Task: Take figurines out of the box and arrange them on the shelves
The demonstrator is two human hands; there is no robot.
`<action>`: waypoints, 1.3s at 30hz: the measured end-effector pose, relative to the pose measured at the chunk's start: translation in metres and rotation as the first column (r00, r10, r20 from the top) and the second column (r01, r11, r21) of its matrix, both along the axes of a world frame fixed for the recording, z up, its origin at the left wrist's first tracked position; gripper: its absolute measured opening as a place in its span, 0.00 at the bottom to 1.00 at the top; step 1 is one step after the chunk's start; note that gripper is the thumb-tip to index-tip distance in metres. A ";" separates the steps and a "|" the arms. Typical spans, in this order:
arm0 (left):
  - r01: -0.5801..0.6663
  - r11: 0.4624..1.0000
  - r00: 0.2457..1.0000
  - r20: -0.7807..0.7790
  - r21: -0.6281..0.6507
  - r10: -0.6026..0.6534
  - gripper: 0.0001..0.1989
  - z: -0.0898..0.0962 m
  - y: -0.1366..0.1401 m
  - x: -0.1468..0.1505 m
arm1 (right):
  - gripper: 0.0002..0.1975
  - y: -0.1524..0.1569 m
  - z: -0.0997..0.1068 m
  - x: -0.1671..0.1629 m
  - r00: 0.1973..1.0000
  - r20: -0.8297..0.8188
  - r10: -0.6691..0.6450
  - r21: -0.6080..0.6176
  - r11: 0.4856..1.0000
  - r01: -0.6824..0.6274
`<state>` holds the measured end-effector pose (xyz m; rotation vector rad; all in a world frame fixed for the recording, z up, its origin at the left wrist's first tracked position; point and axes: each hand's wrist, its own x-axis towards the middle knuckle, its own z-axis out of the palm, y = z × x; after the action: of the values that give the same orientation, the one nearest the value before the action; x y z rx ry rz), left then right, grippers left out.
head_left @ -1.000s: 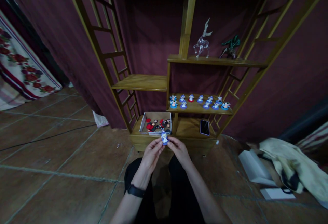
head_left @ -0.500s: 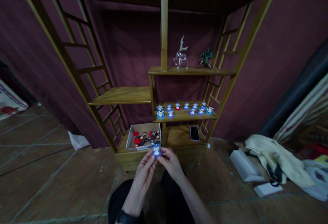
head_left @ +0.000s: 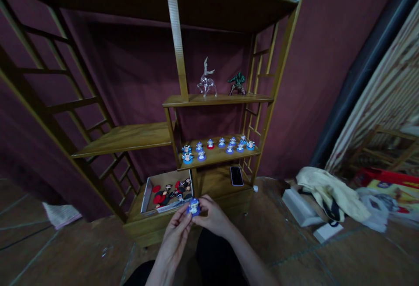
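A small purple-and-white figurine (head_left: 194, 207) on a purple base is pinched between both hands in front of the shelf unit. My left hand (head_left: 176, 229) grips it from the left, thumb and fingers closed at its base. From the right, my right hand (head_left: 212, 216) holds its other side with thumb and fingertips. Similar figurines (head_left: 200, 156) stand in rows on the low right shelf (head_left: 216, 157), mostly purple and blue, one on a red base (head_left: 210, 144). Just beyond my left hand lies an open cardboard box (head_left: 147, 194) with red and black figurines jumbled inside.
A phone (head_left: 236, 176) lies on the bottom shelf. Above, a clear glass deer (head_left: 207, 83) and a green-and-brown figure (head_left: 237, 83) stand on the upper shelf (head_left: 219, 99). White boxes (head_left: 303, 207), a cream cloth (head_left: 330, 190) and a plastic bag (head_left: 373, 209) lie on the floor at right.
My view has turned to the right, so the shelf unit appears further left. Both hands still hold the figurine, and the shelf figurines look unchanged.
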<state>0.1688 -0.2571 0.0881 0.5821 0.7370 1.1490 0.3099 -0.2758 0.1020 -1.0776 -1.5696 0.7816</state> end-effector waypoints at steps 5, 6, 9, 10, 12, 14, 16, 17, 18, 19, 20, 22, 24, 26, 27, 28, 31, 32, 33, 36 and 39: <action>0.020 1.000 1.000 -0.008 -0.005 -0.020 0.21 0.001 0.001 0.006 | 0.10 0.019 0.002 0.022 0.999 0.018 -0.050 0.030 0.998 0.050; 0.033 0.999 0.999 -0.023 -0.010 -0.033 0.21 0.001 0.001 0.005 | 0.09 0.027 0.004 0.030 0.997 0.005 -0.077 0.043 0.996 0.076; 0.050 0.997 0.996 -0.068 -0.052 -0.053 0.20 -0.004 0.001 -0.002 | 0.12 0.060 0.012 0.061 0.974 -0.049 -0.222 0.088 0.970 0.225; 0.049 0.997 0.996 -0.077 -0.065 -0.054 0.20 -0.006 0.001 -0.006 | 0.12 0.073 0.015 0.072 0.963 -0.057 -0.264 0.103 0.958 0.269; 0.045 0.996 0.995 -0.088 -0.081 -0.053 0.20 -0.012 0.001 -0.013 | 0.12 0.099 0.021 0.095 0.941 -0.069 -0.330 0.132 0.932 0.337; 0.036 0.994 0.994 -0.103 -0.105 -0.047 0.21 -0.017 0.001 -0.020 | 0.12 0.124 0.026 0.113 0.922 -0.041 -0.385 0.140 0.912 0.387; 0.023 0.991 0.993 -0.115 -0.132 -0.038 0.21 -0.021 0.000 -0.026 | 0.11 0.144 0.030 0.125 0.902 0.003 -0.432 0.159 0.890 0.426; 0.011 0.989 0.992 -0.125 -0.149 -0.029 0.21 -0.022 0.000 -0.028 | 0.11 0.153 0.031 0.128 0.894 0.027 -0.447 0.166 0.884 0.437; -0.002 0.986 0.991 -0.135 -0.166 -0.021 0.21 -0.023 0.000 -0.030 | 0.11 0.160 0.032 0.131 0.884 0.058 -0.463 0.171 0.877 0.448; -0.014 0.983 0.989 -0.145 -0.184 -0.013 0.21 -0.024 0.000 -0.032 | 0.10 0.166 0.032 0.132 0.875 0.095 -0.474 0.174 0.874 0.454; -0.024 0.980 0.988 -0.154 -0.198 -0.007 0.21 -0.025 0.000 -0.034 | 0.10 0.170 0.033 0.133 0.866 0.139 -0.481 0.173 0.873 0.457; -0.032 0.977 0.987 -0.160 -0.210 -0.002 0.22 -0.027 -0.001 -0.038 | 0.08 0.177 0.032 0.132 0.847 0.221 -0.484 0.165 0.874 0.456; -0.031 0.978 0.987 -0.158 -0.208 -0.003 0.22 -0.030 -0.002 -0.042 | 0.07 0.181 0.031 0.132 0.834 0.272 -0.480 0.155 0.877 0.455; -0.030 0.978 0.987 -0.160 -0.205 -0.003 0.22 -0.034 -0.003 -0.046 | 0.06 0.183 0.029 0.131 0.829 0.292 -0.477 0.149 0.879 0.453; -0.028 0.978 0.987 -0.162 -0.206 -0.006 0.22 -0.036 -0.003 -0.049 | 0.07 0.184 0.028 0.131 0.828 0.298 -0.475 0.146 0.880 0.452; -0.026 0.978 0.986 -0.164 -0.207 -0.008 0.22 -0.038 -0.002 -0.051 | 0.07 0.184 0.027 0.130 0.826 0.305 -0.474 0.144 0.881 0.451; -0.023 0.977 0.986 -0.167 -0.212 -0.013 0.22 -0.043 -0.002 -0.058 | 0.13 0.186 0.025 0.130 0.821 0.320 -0.472 0.143 0.881 0.451; -0.023 0.977 0.986 -0.166 -0.213 -0.013 0.22 -0.044 -0.003 -0.059 | 0.16 0.187 0.025 0.130 0.818 0.325 -0.474 0.144 0.880 0.453; -0.026 0.976 0.986 -0.166 -0.217 -0.011 0.22 -0.045 -0.003 -0.060 | 0.20 0.188 0.025 0.129 0.813 0.332 -0.479 0.144 0.877 0.458; -0.049 0.970 0.983 -0.185 -0.237 0.004 0.23 -0.044 -0.006 -0.061 | 0.26 0.190 0.024 0.128 0.782 0.381 -0.493 0.140 0.867 0.479; -0.093 0.966 0.975 -0.221 -0.241 0.038 0.24 -0.044 -0.008 -0.061 | 0.25 0.190 0.025 0.128 0.756 0.436 -0.488 0.127 0.865 0.485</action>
<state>0.1078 -0.2656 0.0440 0.4751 1.0775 1.0431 0.4375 -0.0858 0.1266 -1.6682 -1.5501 0.1618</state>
